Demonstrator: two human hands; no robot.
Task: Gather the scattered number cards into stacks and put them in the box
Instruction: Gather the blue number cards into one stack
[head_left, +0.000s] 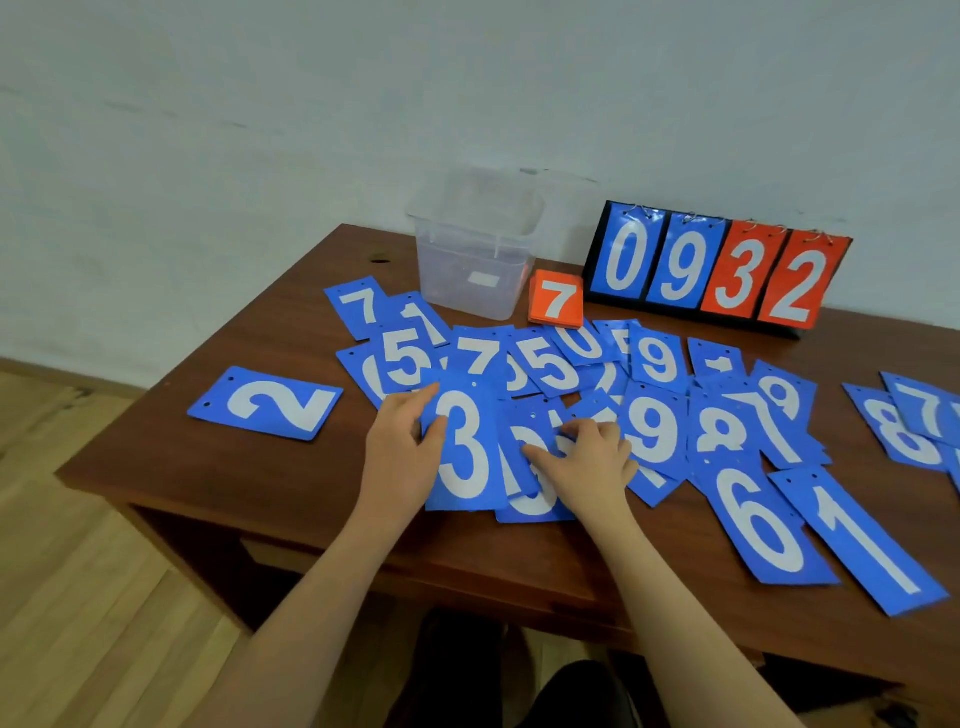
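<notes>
Several blue number cards lie scattered and overlapping across the brown table (249, 483). My left hand (402, 447) grips the left edge of the blue "3" card (465, 447), thumb on its face. My right hand (584, 457) rests with fingers spread on the overlapping cards just right of the "3"; whether it grips one I cannot tell. A lone "2" card (265, 402) lies to the left. The "6" card (761, 525) and "1" card (865, 545) lie at the near right. A clear plastic box (475, 244) stands at the back. A small stack of orange cards topped by a "7" (557, 300) sits beside it.
A flip scoreboard (719, 270) reading 0 9 3 2 stands at the back right against the white wall. More blue cards (914, 421) lie at the far right edge of the view. The table's near edge drops to a wooden floor (78, 597).
</notes>
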